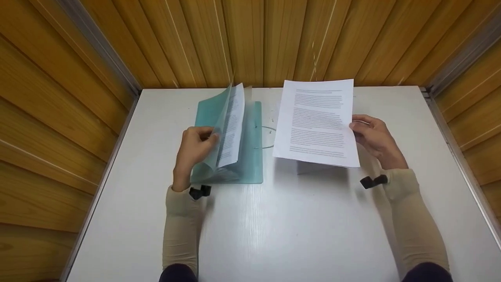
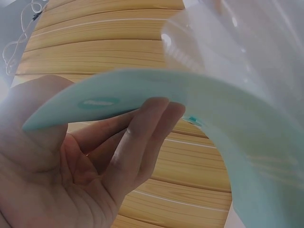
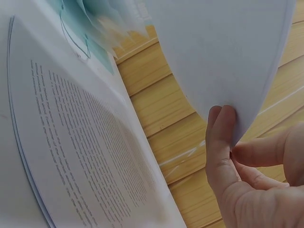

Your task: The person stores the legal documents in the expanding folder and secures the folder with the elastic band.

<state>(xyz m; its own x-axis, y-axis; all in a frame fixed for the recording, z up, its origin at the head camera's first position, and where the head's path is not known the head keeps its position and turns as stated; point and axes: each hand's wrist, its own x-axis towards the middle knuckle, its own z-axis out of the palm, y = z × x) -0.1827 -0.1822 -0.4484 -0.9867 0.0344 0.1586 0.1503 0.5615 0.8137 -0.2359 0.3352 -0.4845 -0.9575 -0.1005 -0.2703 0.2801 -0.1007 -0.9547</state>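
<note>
Dark sleeves point(image 1: 178, 273) sit closest to us, over our white table point(image 1: 270, 235). On it lies a teal folder point(image 1: 251, 172); our left hand point(image 1: 197, 145) pinches its raised leaf point(image 2: 137, 88). Our right hand point(image 1: 374, 137) pinches a printed sheet point(image 1: 316, 123) above more printed paper point(image 3: 80, 142), right of the folder's thin loop point(image 1: 268, 147).

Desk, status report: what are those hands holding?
Left hand: gripping green folder. Right hand: pinching raised printed sheet. In head view, sheet mostly hides papers underneath.
</note>
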